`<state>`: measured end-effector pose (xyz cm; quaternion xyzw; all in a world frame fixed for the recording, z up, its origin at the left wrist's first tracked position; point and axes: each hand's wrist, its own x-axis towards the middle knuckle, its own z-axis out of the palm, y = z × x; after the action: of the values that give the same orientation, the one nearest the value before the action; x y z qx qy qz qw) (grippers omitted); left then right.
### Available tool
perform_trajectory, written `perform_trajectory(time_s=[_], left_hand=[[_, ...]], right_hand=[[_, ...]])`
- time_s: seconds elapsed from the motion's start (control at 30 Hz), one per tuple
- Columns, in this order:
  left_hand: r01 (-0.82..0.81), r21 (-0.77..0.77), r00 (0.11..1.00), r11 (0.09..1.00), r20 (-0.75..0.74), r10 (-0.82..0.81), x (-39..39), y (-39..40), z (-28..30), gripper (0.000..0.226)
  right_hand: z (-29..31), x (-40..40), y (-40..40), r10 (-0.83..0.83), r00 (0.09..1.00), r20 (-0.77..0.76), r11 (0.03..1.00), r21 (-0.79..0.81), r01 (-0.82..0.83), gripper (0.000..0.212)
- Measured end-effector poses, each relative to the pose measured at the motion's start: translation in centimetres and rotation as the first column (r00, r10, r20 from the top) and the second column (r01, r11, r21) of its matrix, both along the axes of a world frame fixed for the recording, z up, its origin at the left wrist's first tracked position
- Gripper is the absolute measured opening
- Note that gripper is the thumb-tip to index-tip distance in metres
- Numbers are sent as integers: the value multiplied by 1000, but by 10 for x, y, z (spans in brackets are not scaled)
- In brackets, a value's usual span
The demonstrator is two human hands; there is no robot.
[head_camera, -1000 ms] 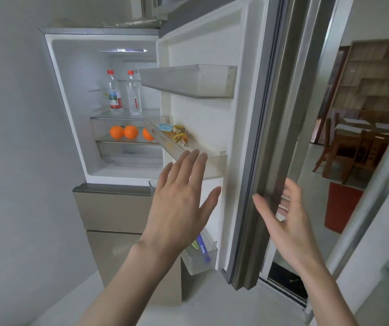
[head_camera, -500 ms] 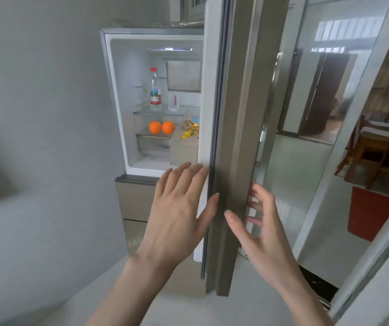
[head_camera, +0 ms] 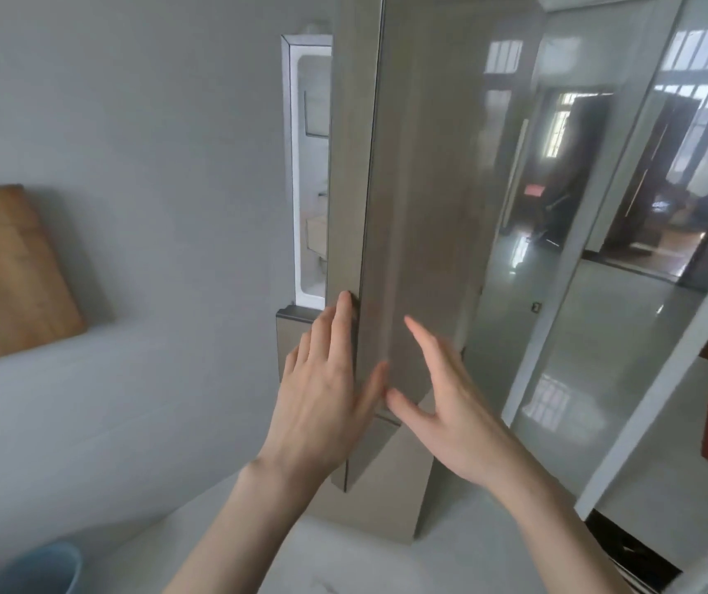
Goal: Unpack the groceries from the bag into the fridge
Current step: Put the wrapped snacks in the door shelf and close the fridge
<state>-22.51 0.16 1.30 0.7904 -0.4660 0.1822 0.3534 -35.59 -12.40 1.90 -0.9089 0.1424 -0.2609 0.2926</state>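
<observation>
Since a moment ago, we see the tall brushed grey-beige fridge door point(head_camera: 412, 199) swung nearly closed. Spread, empty fingers point(head_camera: 343, 319) of the left hand point(head_camera: 322, 396) touch its edge; the right hand point(head_camera: 450, 405) hovers open beside its front.

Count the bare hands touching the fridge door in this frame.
2. The left hand lies flat along the fridge door at its opening edge; the right hand presses open on the door's outer face. Neither holds anything. The fridge's contents are hidden behind the door.

Left hand point(head_camera: 322, 396) bare; right hand point(head_camera: 450, 405) bare; forearms unsleeved; no rings, watch or gloves visible.
</observation>
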Motion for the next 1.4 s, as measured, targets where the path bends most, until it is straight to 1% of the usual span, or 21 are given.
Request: perform_trajectory(time_s=[0.13,0.23,0.3,0.37,0.43,0.6,0.7,0.8,0.87,0.93,1.0,1.07,1.13,1.27,1.4], left_hand=[[-2,-44,998,999,-59,0,35,0,-6,87],[-19,-85,995,996,-95,11,65,-5,-7,88],[-32,-127,989,991,-146,13,84,-10,-6,88],[-47,-165,980,985,-197,14,100,-15,-4,88],[-72,-169,974,983,-226,32,117,-21,-2,87],[-122,-147,967,982,-242,84,160,-39,1,91],[-141,-140,956,980,-277,98,184,-48,4,90],[-169,-142,951,975,-283,124,205,-59,4,90],[-190,-102,956,977,-247,160,216,-67,2,94],[-230,-20,959,973,-174,223,225,-76,-1,96],[-303,82,946,950,-92,310,232,-84,-6,97],[-353,147,932,924,-25,360,240,-94,-10,95],[-363,158,931,918,17,365,251,-105,-12,93],[-356,147,934,923,80,347,278,-128,-14,85],[-319,121,944,940,131,304,306,-153,-12,75]], right_hand=[[-2,44,-20,-50,999,1,985,-166,50,77],[-3,78,-40,-97,995,23,950,-298,99,72],[-3,99,-54,-122,992,26,925,-360,123,71],[-3,120,-67,-137,990,32,909,-394,139,72],[-3,141,-80,-150,988,30,900,-411,149,74],[-5,194,-114,-126,989,73,903,-405,145,71],[-7,224,-134,-137,986,95,871,-461,166,69],[-6,244,-150,-148,986,78,837,-521,167,71],[-5,254,-158,-159,985,69,823,-542,171,72],[-5,262,-166,-169,983,65,813,-555,176,73],[-5,269,-173,-172,984,54,805,-568,172,74],[-6,277,-179,-184,982,46,800,-573,177,75],[-6,282,-186,-208,978,36,793,-579,190,74],[-6,295,-199,-264,963,50,724,-650,232,72],[-8,312,-211,-314,947,72,685,-673,278,70]])
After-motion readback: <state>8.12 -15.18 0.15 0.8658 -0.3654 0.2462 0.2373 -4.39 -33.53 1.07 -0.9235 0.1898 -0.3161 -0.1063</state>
